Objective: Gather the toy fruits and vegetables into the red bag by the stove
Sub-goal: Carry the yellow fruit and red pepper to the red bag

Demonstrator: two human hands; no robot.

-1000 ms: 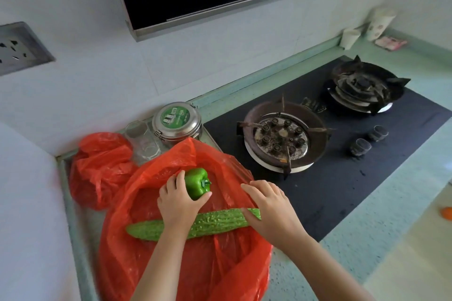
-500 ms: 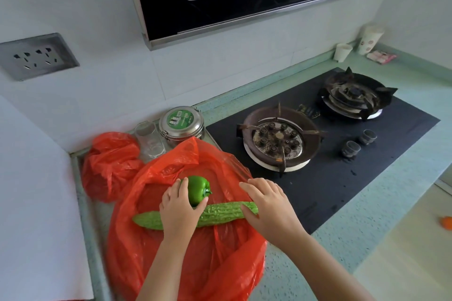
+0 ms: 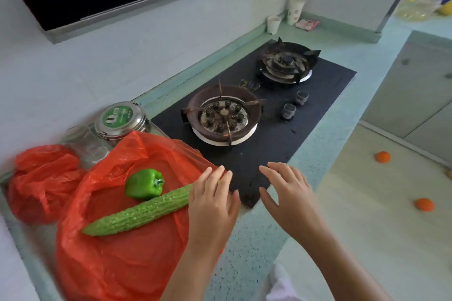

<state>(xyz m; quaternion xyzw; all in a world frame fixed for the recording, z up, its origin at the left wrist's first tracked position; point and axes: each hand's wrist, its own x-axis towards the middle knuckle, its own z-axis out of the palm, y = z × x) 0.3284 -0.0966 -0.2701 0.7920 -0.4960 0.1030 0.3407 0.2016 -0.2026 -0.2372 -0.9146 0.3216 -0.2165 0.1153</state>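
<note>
Kitchen counter (image 3: 318,144) w/ a black gas stove (image 3: 269,149) was viewed from above. Red bag (image 3: 127,264) was spread open on the counter, just left of the stove. Green pepper (image 3: 143,183) and long bumpy gourd (image 3: 137,214) were laid on the bag's open plastic, touching, pepper behind gourd. Left hand (image 3: 211,200) was held flat, fingers straight, over the gourd's R end and the bag's R edge. Nothing was gripped; contact w/ the gourd couldn't be told. Right hand (image 3: 286,193) was spread wide above the stove's front corner, nothing held. Two orange fruits (image 3: 382,157) (image 3: 424,204) were seen on the floor at R, well apart from the bag. Crumpled bag (image 3: 41,183), also red, was noted left of it, and a metal tin (image 3: 119,117) w/ green label behind.
</note>
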